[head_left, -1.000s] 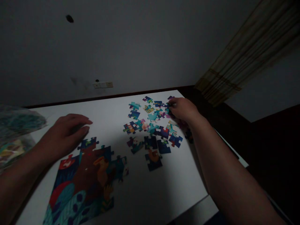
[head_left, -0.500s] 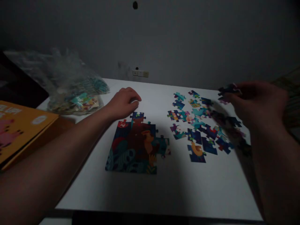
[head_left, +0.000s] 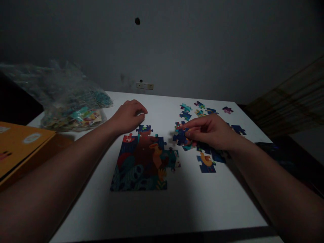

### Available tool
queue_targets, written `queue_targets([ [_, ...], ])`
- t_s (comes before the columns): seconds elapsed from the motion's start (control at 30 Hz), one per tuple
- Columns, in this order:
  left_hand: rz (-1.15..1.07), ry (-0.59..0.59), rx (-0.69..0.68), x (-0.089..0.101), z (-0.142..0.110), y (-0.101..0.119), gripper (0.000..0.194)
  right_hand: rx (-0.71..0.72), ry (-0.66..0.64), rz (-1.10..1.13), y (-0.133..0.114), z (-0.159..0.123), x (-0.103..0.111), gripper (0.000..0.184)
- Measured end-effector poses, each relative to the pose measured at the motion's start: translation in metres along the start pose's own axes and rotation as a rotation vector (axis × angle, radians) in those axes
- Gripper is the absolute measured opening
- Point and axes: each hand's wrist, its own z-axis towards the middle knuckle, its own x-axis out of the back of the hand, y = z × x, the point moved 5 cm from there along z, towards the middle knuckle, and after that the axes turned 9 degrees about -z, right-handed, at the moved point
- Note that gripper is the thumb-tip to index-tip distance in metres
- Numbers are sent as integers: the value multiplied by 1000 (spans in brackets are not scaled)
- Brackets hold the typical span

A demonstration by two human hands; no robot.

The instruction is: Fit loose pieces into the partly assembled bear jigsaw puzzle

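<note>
Between the thumb and fingers of my right hand (head_left: 211, 131) is a dark blue puzzle piece (head_left: 180, 137), held above the table just right of the joined puzzle. My left hand (head_left: 130, 116) rests on the table with its fingers loosely curved and apart, nothing in it, beside the top of the partly joined puzzle (head_left: 144, 162). That puzzle shows a brown animal, an orange jug-like shape and dark leaves. Loose puzzle pieces lie to the right, some hidden under my right hand; one with an orange bird (head_left: 207, 162) is nearest me.
A clear plastic bag (head_left: 73, 104) with more pieces stands at the back left of the white table (head_left: 152, 216). In front of it is an orange box (head_left: 25, 145). A grey wall with a socket strip (head_left: 144, 86) rises behind. One purple piece (head_left: 227, 110) lies far right.
My right hand has moved left and nearer the joined puzzle, carrying the puzzle piece from the far right. My left hand stays by the puzzle's top. The view has shifted slightly.
</note>
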Motion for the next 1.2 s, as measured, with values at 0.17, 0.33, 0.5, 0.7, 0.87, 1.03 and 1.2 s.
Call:
queue_targets([
  [0.17,2,0,-1,1,0,1,36,-5,-21,-5,-9,-1,-7,25],
  [0.33,16,-15,15,1,0,0,39,-20,-34,-18,-10,0,-7,28],
  [0.5,15,-11,27,1,0,2,38,45,7,-68,-9,1,-3,29],
  [0.7,16,-7,10,0,1,2,39,40,134,-70,-1,5,3,40],
  [0.87,22,-8,3,0,1,2,39,44,171,27,3,7,2,57],
  [1.03,0,1,8,1,0,2,36,82,178,-59,2,9,2,35],
  [1.2,-3,-6,9,0,1,1,34,107,118,-132,5,10,2,33],
])
